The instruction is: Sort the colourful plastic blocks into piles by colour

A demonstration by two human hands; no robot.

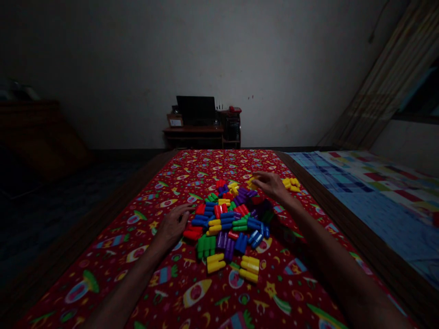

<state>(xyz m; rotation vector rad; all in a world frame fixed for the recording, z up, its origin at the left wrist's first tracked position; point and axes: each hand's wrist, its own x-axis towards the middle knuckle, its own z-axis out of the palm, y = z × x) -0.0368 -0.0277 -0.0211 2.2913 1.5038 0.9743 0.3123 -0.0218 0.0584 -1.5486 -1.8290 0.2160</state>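
A pile of plastic building blocks [227, 218] in red, blue, green, purple and yellow lies in the middle of the patterned red cloth. My left hand [174, 223] rests at the pile's left edge, fingers stretched out and nothing in them, close to a red block [193, 233]. At the far right side of the pile, my right hand [269, 183] has its fingers closed on a yellow block [252, 184], which it partly hides. Just beyond that hand sits a small group of yellow blocks [291, 184]. Two more yellow pieces [216, 263] lie at the near side.
The red cloth [192, 292] covers a long table with dark wooden edges. On the right is a bed [343, 196] with a checked, patchwork cover. A desk with a monitor [196, 108] stands against the far wall, and a wooden cabinet [37, 137] at the left.
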